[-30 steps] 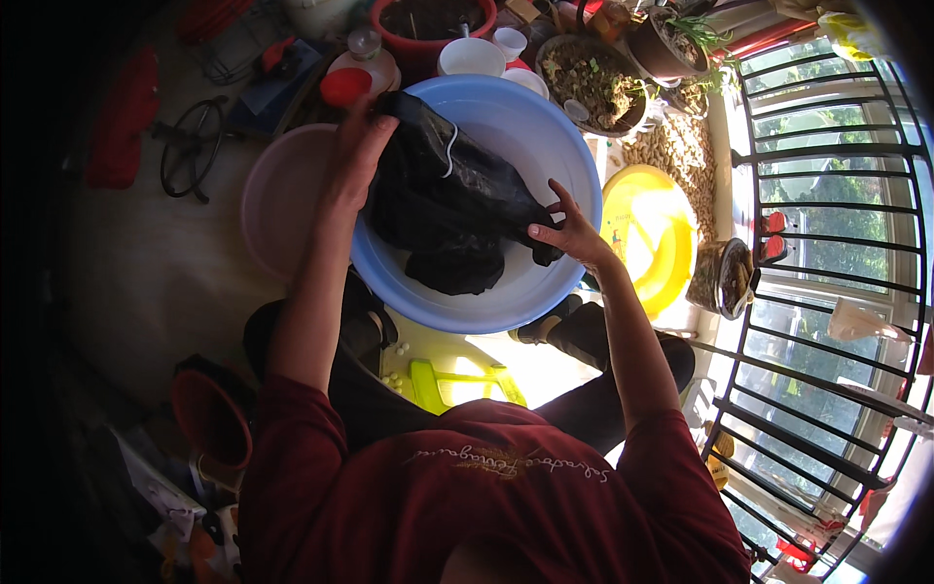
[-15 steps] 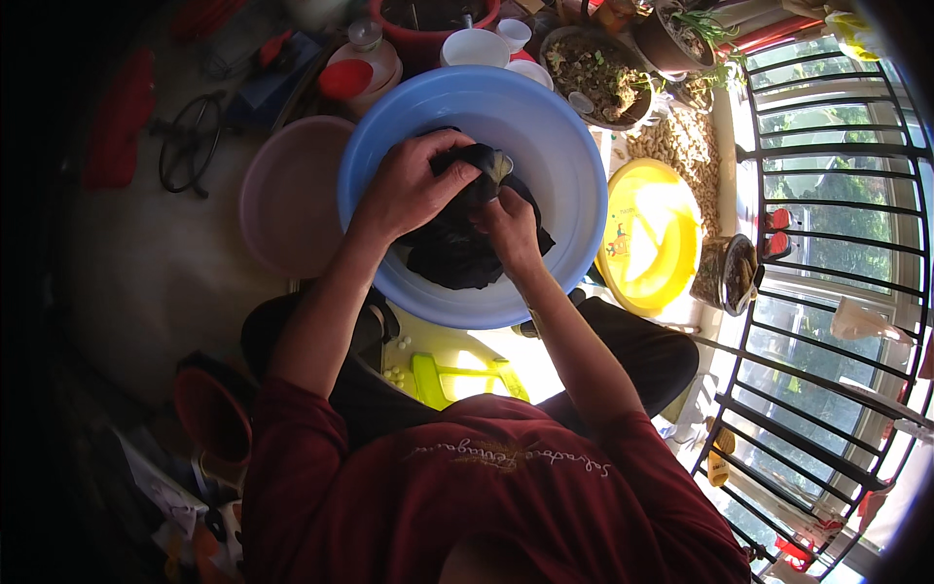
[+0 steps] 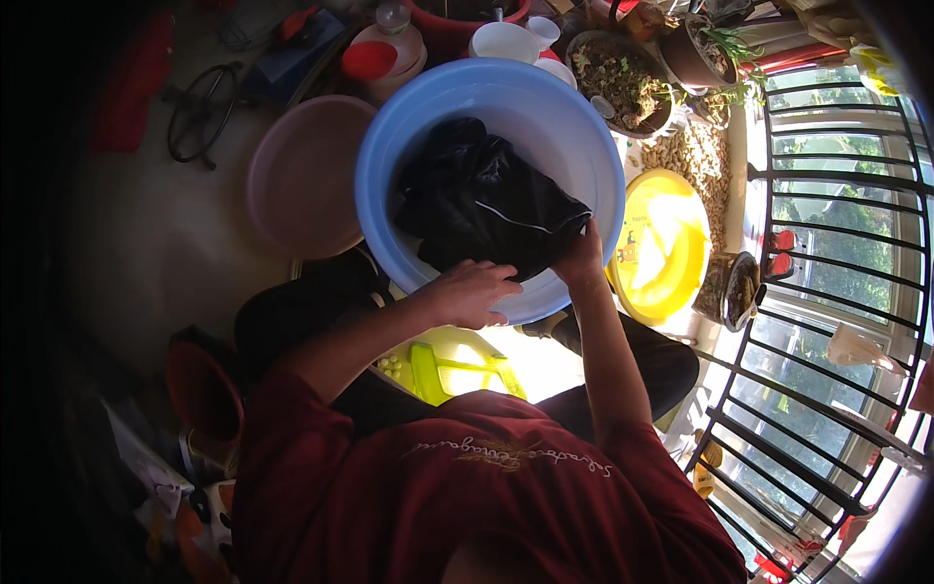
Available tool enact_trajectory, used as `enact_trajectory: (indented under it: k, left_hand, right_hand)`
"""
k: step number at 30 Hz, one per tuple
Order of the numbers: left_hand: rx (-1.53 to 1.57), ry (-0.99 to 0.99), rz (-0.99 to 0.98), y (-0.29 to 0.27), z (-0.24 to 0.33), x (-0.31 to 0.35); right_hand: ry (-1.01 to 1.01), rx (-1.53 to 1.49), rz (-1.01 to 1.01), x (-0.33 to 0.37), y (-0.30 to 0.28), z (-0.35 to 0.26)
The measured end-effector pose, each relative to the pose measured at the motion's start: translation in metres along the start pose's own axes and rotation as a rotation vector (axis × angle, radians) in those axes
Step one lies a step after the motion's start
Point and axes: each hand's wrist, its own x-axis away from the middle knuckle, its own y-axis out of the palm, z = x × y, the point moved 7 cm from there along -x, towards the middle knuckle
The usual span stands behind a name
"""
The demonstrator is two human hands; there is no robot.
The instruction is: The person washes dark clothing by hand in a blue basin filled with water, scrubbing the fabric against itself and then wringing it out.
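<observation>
A black garment [image 3: 486, 200] with a thin white trim line lies spread in the large blue basin [image 3: 375, 234]; its kind is not plain. At the basin's right, my right hand [image 3: 581, 255] grips the garment's edge, near the end of the white line. My left hand [image 3: 475, 294] lies over the basin's near rim, fingers stretched toward the garment's near edge and its palm turned down. Whether those fingertips press on the cloth is hard to see. The cloth looks shiny in places.
A pink basin [image 3: 282, 180] stands left of the blue one, a sunlit yellow basin [image 3: 693, 243] to the right. White bowls [image 3: 504, 43] and plant pots [image 3: 623, 83] crowd the far side. A green plastic stool [image 3: 425, 375] is between my legs; window bars [image 3: 827, 204] line the right.
The garment was bunched between both hands over the basin's middle; now it lies spread out. Both hands have come nearer to me, the right one also further right, and the left has let go.
</observation>
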Motion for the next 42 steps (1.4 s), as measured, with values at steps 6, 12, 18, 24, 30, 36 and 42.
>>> enact_trajectory:
  k: [6,12,18,24,30,36,42]
  left_hand:
    - [-0.052,-0.316,0.525,-0.083,-0.098,0.007]
    - [0.017,-0.541,0.249,-0.063,-0.132,0.007]
    - [-0.099,-0.518,0.298,-0.071,-0.119,0.009]
    - [-0.047,-0.389,0.408,-0.075,-0.113,0.011]
    - [-0.227,-0.185,0.196,-0.034,-0.037,0.002]
    - [-0.156,-0.239,0.225,-0.035,-0.045,0.007]
    - [-0.032,-0.287,0.389,-0.06,-0.06,0.008]
  right_hand:
    - [-0.432,1.046,0.556,0.031,0.01,-0.029]
    - [-0.613,1.765,0.082,0.005,0.088,0.05]
    - [-0.743,1.857,0.053,-0.023,0.099,0.063]
    - [-0.32,0.997,-0.118,0.041,0.097,-0.005]
    - [-0.783,1.653,0.243,0.054,0.054,-0.037]
    - [-0.758,2.049,-0.099,0.042,0.082,0.035]
    - [-0.902,2.087,0.099,0.015,0.085,0.032]
